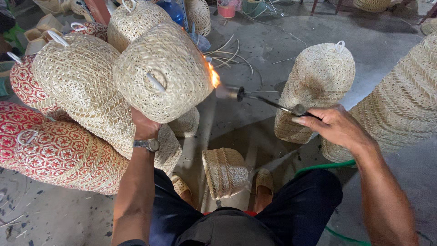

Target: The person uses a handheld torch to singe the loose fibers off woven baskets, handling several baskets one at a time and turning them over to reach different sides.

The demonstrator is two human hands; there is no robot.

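Note:
My left hand (pixel 144 125) holds up a round, pale woven basket (pixel 164 73) from below, its white loop handle facing me. My right hand (pixel 334 125) grips the handle of a slim gas torch (pixel 255 97) that points left. The torch's orange flame (pixel 213 76) licks the basket's right side. A green hose (pixel 324 165) runs from under my right hand toward my legs. A small woven basket (pixel 225 171) lies on the floor between my feet.
Piled at the left are more pale baskets (pixel 77 77) and red-and-white patterned ones (pixel 63 155). A stack of woven baskets (pixel 318 82) stands in the middle right, and a bigger stack (pixel 405 100) at the far right. Loose cane strips lie on the concrete floor (pixel 255 41).

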